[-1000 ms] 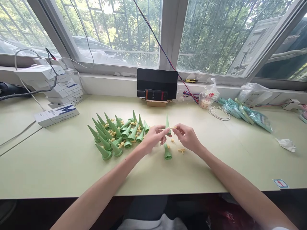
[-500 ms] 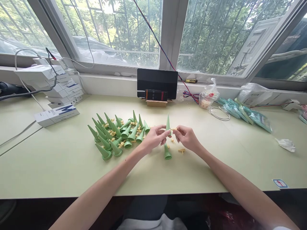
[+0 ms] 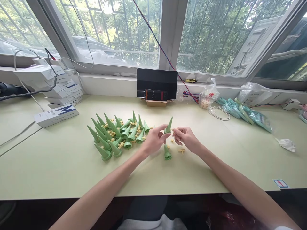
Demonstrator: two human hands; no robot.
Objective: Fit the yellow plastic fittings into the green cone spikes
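My left hand (image 3: 153, 140) pinches a green cone spike (image 3: 169, 125) by its base, tip pointing up and tilted to the right. My right hand (image 3: 185, 138) is closed on a small yellow connector (image 3: 175, 130) held against the base of that cone. Another green cone (image 3: 167, 152) lies on the pale green table (image 3: 59, 159) just below both hands, with loose yellow connectors (image 3: 181, 150) beside it. A pile of several green cones (image 3: 115, 132) mixed with yellow parts sits left of my left hand.
A dark tablet (image 3: 157, 83) on a stand with a phone faces me at the back. Stacked white boxes (image 3: 54, 88) and cables lie at the left. A plastic bag (image 3: 208, 95), a wire coil (image 3: 219, 113) and teal packets (image 3: 247, 114) sit at the right.
The cone in my left hand has tilted from upright to leaning right, and both hands have shifted slightly. The pile and the loose parts have not moved.
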